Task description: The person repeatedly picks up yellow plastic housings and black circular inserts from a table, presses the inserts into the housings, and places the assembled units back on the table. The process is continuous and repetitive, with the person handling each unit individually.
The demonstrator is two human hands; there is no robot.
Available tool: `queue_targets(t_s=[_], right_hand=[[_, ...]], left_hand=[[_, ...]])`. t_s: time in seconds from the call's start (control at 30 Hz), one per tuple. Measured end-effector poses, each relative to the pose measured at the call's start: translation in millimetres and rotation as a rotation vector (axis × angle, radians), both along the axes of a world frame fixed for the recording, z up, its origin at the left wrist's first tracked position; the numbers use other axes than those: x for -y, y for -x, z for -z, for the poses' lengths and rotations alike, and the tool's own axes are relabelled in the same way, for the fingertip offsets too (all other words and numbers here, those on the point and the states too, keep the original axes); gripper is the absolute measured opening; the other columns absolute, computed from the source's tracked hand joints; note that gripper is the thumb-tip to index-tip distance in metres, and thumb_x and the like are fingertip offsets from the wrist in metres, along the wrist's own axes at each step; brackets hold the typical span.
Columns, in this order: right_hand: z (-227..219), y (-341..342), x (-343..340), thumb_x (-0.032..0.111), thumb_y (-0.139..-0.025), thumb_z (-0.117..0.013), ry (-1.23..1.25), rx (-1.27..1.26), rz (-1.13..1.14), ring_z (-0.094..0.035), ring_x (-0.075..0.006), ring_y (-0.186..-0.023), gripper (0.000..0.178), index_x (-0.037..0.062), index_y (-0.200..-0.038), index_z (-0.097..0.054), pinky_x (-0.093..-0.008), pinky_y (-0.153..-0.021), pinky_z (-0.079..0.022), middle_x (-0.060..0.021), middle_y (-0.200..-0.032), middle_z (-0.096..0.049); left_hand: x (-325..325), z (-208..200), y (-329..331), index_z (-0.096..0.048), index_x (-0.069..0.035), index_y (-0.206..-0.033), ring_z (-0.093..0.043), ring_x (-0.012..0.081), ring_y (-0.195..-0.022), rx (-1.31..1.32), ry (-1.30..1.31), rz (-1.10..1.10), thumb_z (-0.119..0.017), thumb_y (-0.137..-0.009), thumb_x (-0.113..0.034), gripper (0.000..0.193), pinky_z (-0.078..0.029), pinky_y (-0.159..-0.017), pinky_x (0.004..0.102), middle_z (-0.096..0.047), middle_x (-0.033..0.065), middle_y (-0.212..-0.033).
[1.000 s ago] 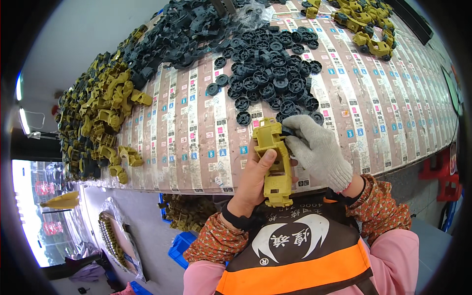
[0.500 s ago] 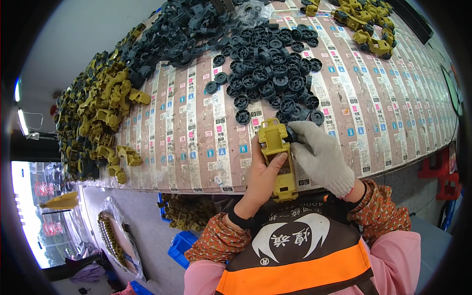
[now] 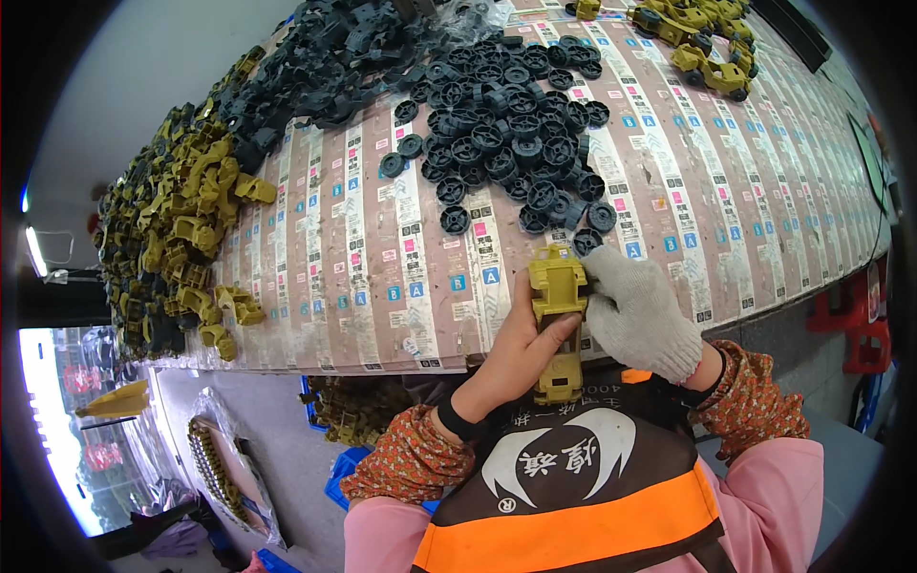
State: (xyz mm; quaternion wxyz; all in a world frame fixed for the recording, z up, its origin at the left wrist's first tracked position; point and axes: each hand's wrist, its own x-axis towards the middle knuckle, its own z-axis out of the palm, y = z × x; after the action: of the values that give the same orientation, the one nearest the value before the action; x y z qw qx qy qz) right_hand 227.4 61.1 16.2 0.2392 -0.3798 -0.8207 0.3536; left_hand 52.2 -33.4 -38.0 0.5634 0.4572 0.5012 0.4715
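Note:
My bare left hand grips a mustard-yellow plastic toy vehicle body, held upright on end at the table's near edge. Its thumb lies across the front of the body and its fingers wrap the left side. Just right of it is my right hand, in a whitish knit glove. The gloved fingertips are closed on a dark toy wheel beside the body's top right corner. The glove covers part of the body's right side. Beyond both hands spreads a pile of dark toy wheels.
Yellow toy vehicle bodies are heaped on the left, next to a heap of dark plastic parts. Yellow vehicles with wheels stand at the far right. Red stools and a blue crate are below the table.
The yellow body in my left hand has shifted right and slightly down. My gloved hand has moved slightly down and right. The dark wheel at its fingertips now shows its spoked face.

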Motion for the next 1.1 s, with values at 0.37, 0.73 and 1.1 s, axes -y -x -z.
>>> queue_targets(t_s=[0.37,0.73,1.1], right_hand=[[-16,-14,-36,0.007,-0.087,-0.063,0.080,0.070,-0.024,-0.070,-0.0429,-0.082,0.018,0.0033,-0.104,-0.069,-0.0499,-0.072,-0.055,-0.0224,-0.085,-0.069],[4,-12,-76,0.007,-0.088,-0.071,-0.314,0.460,-0.096,-0.065,-0.0387,-0.102,0.036,0.0040,-0.123,-0.063,-0.0471,-0.085,-0.053,-0.0185,-0.104,-0.063],[-21,-3,8,0.009,-0.100,-0.062,0.731,-0.210,-0.185,-0.065,-0.0158,-0.106,0.041,0.0002,-0.141,-0.058,-0.0327,-0.093,-0.054,-0.0092,-0.120,-0.066]], left_hand=[[2,-13,0,-0.025,-0.003,-0.156,-0.062,0.0217,-0.120,0.107,0.154,-0.065,-0.068,-0.104,-0.024,0.071,-0.053,-0.099,0.0340,-0.059,0.0135,-0.134],[-1,-13,28,-0.038,-0.010,-0.147,-0.065,0.0169,-0.107,0.582,0.228,-0.355,-0.072,-0.102,-0.024,0.058,-0.061,-0.087,0.0344,-0.060,0.0053,-0.123],[-11,-23,14,-0.047,-0.011,-0.135,-0.070,0.0155,-0.091,0.593,0.047,-0.546,-0.073,-0.102,-0.022,0.043,-0.063,-0.076,0.0331,-0.064,0.0044,-0.112]])
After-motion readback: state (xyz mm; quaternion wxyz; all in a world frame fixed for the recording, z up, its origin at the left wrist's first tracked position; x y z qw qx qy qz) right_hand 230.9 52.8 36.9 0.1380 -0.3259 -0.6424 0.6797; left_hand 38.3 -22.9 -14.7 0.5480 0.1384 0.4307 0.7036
